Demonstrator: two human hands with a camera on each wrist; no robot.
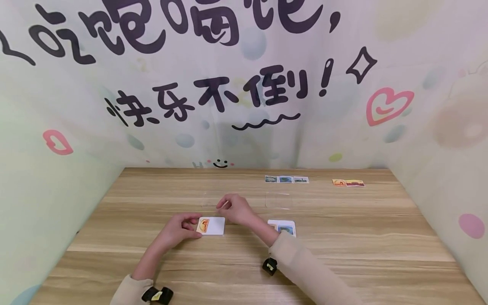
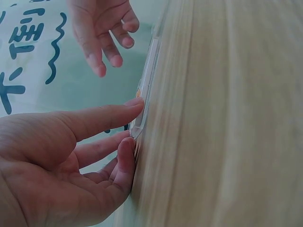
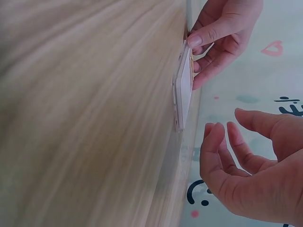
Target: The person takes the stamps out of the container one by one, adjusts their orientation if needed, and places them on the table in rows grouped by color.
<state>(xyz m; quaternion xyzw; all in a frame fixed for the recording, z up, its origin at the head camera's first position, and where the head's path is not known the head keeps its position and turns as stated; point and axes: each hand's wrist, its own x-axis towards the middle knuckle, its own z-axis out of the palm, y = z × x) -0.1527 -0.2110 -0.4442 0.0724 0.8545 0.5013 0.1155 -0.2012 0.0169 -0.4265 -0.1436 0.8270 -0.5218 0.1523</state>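
Note:
A white card lies flat on the wooden table in a shallow clear case. On its left end is an orange stamp-like picture. My left hand holds the card's left end between thumb and fingers, as the left wrist view also shows at the case edge. Just past the card's far right corner, my right hand is raised, its fingers loosely bent and apart from the thumb. Nothing shows between them in the right wrist view, where this hand is beside the card.
Another white card with stamp-like pictures is partly behind my right forearm. Clear, thin rectangular pieces, one of them a clear cover, lie farther back. A strip of blue-grey pictures and an orange pair lie near the back wall.

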